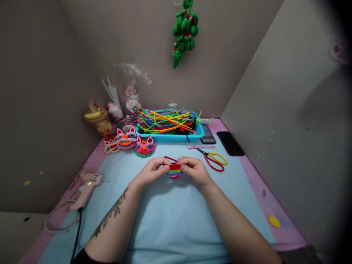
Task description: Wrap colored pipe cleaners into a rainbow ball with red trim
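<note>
Between my two hands, over the blue cloth, is a small rainbow-striped pipe-cleaner piece (175, 172), red along its top and pink at the bottom. My left hand (154, 170) pinches its left edge between thumb and fingers. On the opposite edge, my right hand (195, 171) has a like pinch. A red pipe-cleaner end (170, 158) sticks out above the piece toward the left. My fingertips hide part of the red upper edge. Beyond my left hand stands a pink and teal pipe-cleaner animal head (145, 146), with a purple one (126, 138) beside it.
A blue tray (170, 138) heaped with coloured pipe cleaners stands at the back. Scissors (213, 158) with red and yellow handles and a black phone (230, 143) lie to the right. A pink glue gun (87, 190) with its cord rests at left; a yellow disc (274, 221) is at right.
</note>
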Demonstrator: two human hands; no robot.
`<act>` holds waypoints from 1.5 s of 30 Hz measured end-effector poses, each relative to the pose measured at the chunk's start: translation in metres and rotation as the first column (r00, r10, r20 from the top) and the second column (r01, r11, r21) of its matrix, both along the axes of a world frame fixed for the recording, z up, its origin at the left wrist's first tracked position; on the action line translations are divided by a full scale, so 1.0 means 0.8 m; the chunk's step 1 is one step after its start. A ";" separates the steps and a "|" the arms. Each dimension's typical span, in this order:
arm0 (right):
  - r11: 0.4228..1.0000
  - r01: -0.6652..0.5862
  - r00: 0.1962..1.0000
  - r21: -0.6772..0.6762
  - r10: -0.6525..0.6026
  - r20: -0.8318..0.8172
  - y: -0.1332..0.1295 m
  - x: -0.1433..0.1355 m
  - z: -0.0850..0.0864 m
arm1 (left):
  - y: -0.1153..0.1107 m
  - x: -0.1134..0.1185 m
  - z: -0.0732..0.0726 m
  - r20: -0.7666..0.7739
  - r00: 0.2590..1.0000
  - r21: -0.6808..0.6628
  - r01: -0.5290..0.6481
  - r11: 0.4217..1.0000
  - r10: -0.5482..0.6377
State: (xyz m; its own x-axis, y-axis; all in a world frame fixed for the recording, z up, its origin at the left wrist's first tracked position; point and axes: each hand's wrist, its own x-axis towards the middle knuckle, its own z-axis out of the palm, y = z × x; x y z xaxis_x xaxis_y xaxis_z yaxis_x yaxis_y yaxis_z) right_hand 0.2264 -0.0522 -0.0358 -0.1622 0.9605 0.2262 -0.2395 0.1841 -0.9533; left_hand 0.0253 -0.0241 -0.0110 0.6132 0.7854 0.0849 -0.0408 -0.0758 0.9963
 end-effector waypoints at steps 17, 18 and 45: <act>0.986 -0.056 0.996 -0.155 0.065 0.055 0.000 0.000 0.013 | 0.005 0.005 -0.010 0.030 0.999 -0.209 -0.029 0.978 0.036; 0.989 -0.045 0.995 -0.143 0.057 0.082 -0.001 -0.002 0.014 | 0.004 0.006 -0.009 -0.018 1.000 -0.190 -0.020 0.982 0.016; 0.997 0.074 0.980 -0.007 -0.071 0.185 0.001 0.002 0.015 | -0.001 0.014 -0.001 -0.106 0.991 -0.117 -0.093 0.989 0.081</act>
